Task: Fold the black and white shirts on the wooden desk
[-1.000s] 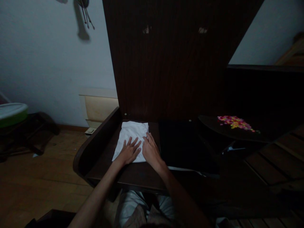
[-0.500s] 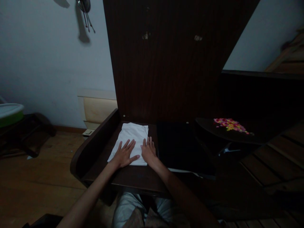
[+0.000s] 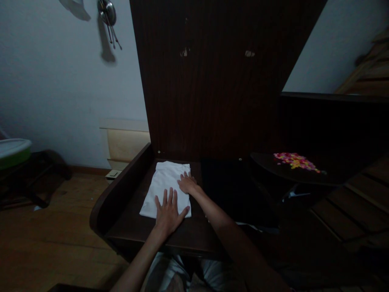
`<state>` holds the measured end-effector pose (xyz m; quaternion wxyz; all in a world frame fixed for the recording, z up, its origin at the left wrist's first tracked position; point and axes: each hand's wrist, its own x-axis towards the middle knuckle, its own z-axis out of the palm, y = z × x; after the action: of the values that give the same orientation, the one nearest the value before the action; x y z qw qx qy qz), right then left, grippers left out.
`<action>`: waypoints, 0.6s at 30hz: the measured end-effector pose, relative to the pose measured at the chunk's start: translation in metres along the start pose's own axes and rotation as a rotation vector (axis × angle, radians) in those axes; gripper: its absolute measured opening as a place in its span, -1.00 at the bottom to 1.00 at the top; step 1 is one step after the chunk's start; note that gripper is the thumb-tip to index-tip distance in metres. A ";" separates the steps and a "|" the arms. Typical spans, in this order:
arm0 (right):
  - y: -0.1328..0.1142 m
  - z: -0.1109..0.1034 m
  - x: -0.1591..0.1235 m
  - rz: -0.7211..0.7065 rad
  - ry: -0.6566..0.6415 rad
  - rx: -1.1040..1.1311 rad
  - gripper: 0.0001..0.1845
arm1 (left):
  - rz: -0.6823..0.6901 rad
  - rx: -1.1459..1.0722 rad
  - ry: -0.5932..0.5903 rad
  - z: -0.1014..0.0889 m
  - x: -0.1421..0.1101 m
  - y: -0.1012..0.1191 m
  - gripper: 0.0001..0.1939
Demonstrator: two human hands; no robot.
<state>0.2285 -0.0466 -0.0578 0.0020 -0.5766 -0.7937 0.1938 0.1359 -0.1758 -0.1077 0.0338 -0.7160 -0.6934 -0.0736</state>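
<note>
A folded white cloth [image 3: 165,182], perhaps a garment, lies flat on the dark wooden desk surface [image 3: 130,227], close to the raised left side. My left hand [image 3: 169,213] rests palm down on the cloth's near right part, fingers spread and pointing away from me. Farther up, my right hand [image 3: 187,182] lies on the cloth's right edge with its fingers stretched out. Neither hand grips anything. Just right of the cloth is a black, flat fabric-like item [image 3: 234,190]; a thin white strip shows along its near edge.
A dark rounded shelf [image 3: 264,162] on the right bears a cluster of small pink and yellow pieces [image 3: 294,160]. Behind the desk rises a tall dark panel [image 3: 212,101]. To the left, a green tub with a pale lid [image 3: 15,154] stands on a low dark stand.
My left hand has slid right and nearer to me across the cloth. My right hand has moved farther up along its right edge. The view has tilted slightly upward.
</note>
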 end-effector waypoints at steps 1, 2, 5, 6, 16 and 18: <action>0.002 0.002 0.005 0.039 -0.021 0.007 -0.34 | -0.004 -0.001 -0.002 -0.001 0.000 0.000 -0.14; 0.004 0.004 0.009 0.072 -0.027 0.012 -0.33 | -0.006 -0.007 -0.002 -0.002 0.000 0.000 -0.13; 0.012 0.010 0.019 0.093 0.021 0.051 -0.33 | 0.000 -0.053 -0.022 -0.003 0.000 0.001 -0.08; 0.014 0.012 0.021 0.083 0.054 0.080 -0.33 | 0.005 -0.074 -0.038 -0.004 0.000 0.000 -0.05; 0.016 0.002 0.031 0.327 0.291 1.192 -0.41 | -0.218 -0.408 -0.012 -0.025 0.022 -0.050 -0.29; 0.018 -0.004 0.031 0.423 0.250 1.267 -0.53 | -0.342 -0.398 0.036 -0.032 0.032 -0.068 -0.33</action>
<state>0.2357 -0.0118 -0.0668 0.3931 -0.6249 -0.3911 0.5496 0.0675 -0.1467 -0.0750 -0.1083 -0.5797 -0.7754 -0.2258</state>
